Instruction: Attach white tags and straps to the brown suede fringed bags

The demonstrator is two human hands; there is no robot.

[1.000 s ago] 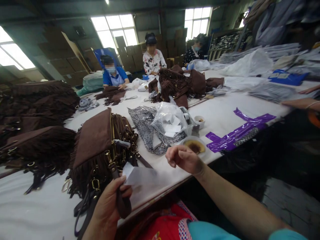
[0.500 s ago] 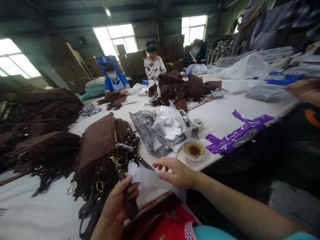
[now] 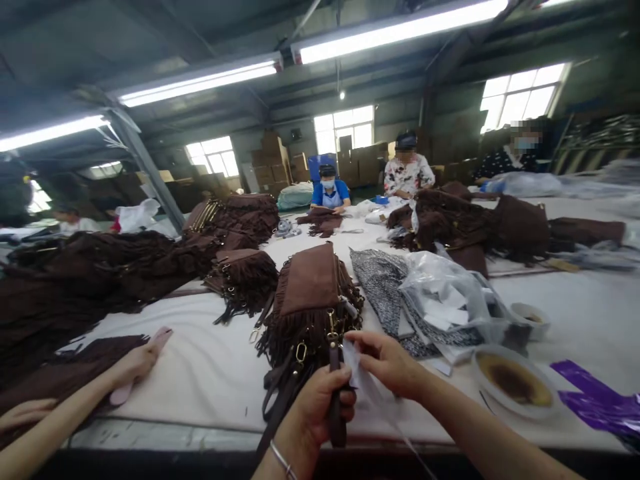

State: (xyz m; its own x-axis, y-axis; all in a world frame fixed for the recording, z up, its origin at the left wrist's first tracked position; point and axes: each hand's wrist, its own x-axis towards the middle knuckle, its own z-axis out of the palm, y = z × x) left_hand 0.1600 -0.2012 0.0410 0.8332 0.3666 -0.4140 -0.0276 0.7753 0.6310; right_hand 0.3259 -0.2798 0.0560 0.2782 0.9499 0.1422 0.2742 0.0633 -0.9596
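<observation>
My left hand (image 3: 316,408) is wrapped round the brown wrist strap (image 3: 335,417) of a fringed brown handbag (image 3: 311,280). A gold snap clasp joins the strap to the bag, which lies just beyond my hands. My right hand (image 3: 389,360) pinches a thin, pale paper or film strip (image 3: 367,387) against the upper part of the strap, close to the clasp. The strip hangs down towards the table edge, and its lower end is blurred. More straps and gold rings dangle from the bag's near side.
To the right stand a bowl of brownish paste (image 3: 515,387), a clear bag of white paper pieces (image 3: 445,300) and purple tape (image 3: 600,400). Piled fringed bags (image 3: 125,267) fill the left. A co-worker's hand (image 3: 135,365) there grips a pink object (image 3: 161,339). Several people sit opposite.
The view has swung left, bringing a co-worker's arms into sight. My right hand has moved in closer to the strap, and the strip now hangs downward instead of stretching sideways between my hands.
</observation>
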